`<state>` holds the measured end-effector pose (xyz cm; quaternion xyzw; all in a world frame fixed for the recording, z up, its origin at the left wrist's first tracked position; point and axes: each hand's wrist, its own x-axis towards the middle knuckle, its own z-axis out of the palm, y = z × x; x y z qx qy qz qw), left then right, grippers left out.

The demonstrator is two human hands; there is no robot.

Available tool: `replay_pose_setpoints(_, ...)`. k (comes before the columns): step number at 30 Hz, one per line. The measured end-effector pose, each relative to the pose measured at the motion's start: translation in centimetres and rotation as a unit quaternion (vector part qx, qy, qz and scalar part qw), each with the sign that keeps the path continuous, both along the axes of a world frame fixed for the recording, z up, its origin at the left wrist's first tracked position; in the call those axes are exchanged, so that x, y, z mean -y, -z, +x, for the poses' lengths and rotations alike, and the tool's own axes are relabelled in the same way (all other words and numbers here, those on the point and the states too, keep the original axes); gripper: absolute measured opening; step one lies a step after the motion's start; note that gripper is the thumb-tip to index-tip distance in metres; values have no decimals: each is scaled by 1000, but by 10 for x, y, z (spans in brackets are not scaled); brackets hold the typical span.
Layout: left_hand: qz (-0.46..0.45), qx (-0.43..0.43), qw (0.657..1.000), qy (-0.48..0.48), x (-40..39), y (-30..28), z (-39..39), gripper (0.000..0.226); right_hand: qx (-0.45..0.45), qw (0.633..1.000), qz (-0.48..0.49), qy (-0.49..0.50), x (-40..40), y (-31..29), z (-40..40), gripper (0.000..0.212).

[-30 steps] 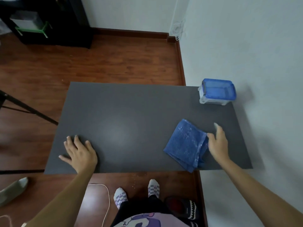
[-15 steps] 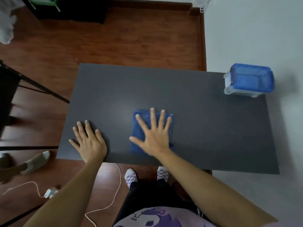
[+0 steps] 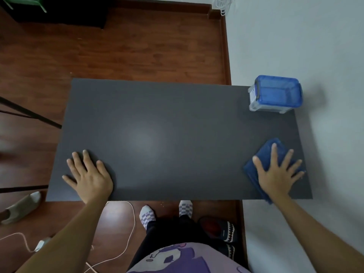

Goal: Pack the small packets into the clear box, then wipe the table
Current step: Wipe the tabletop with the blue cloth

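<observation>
So the packing half looks finished to me: no packets are loose anywhere on the bench (image 3: 177, 119), and the clear box (image 3: 275, 94) sits with its blue lid on, up ahead of the right hand (image 3: 275, 174) at the far right corner. I can't actually see packets through the lid, so that's a guess from the bare top.

We're in the wiping part now. The right hand's grip is flat and spread, fingers (image 3: 274, 152) splayed, palm pressing down on the folded blue cloth (image 3: 266, 152). It isn't pinching or clutching it, just pushing on top. The cloth pokes out ahead of the fingertips and to the thumb side, and it's right at the near right corner, with one bit hanging slightly past the near edge below the wrist.

The left hand (image 3: 88, 174) is also open, flat on the near left corner, holding nothing, probably steadying things.

How much is wiped I can't tell; the surface shows no streaks.
</observation>
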<state>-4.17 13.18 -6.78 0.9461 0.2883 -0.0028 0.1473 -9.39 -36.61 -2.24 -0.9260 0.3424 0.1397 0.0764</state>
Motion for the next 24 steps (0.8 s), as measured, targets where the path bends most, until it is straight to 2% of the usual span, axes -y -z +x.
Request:
replay_pose_setpoints(2, 4, 5, 1000, 3, 0, 0, -1, 54, 14, 999, 11, 46, -3, 1, 35, 100)
replay_pose_setpoints(4, 4, 7, 1000, 3, -1, 1, -1, 54, 29, 999, 2, 24, -31, 7, 69, 97)
replay_pose_setpoints(7, 7, 2, 1000, 3, -1, 1, 0, 53, 53, 992, -2, -111, -116, 18, 89, 87)
replay_pose_setpoints(10, 5, 4, 1000, 2, -1, 1, 0, 53, 60, 962, -1, -266, -184, 24, 57, 85)
replay_pose_setpoints(13, 3, 5, 1000, 2, 0, 1, 0, 53, 67, 939, -4, -337, -160, 29, 9, 85)
replay_pose_setpoints(16, 3, 7, 1000, -3, 0, -1, 0, 53, 36, 959, -23, -280, -71, 28, -36, 85)
replay_pose_setpoints(19, 2, 0, 1000, -3, 0, -2, 1, 53, -3, 993, -2, -115, 13, 16, -45, 86)
replay_pose_setpoints(21, 2, -3, 1000, -5, 1, -3, 1, 54, -5, 1000, 3, -29, 33, 13, -21, 87)
replay_pose_setpoints(24, 0, -1, 1000, -7, 2, -2, 0, 53, 16, 999, 8, 50, 10, 14, 43, 94)
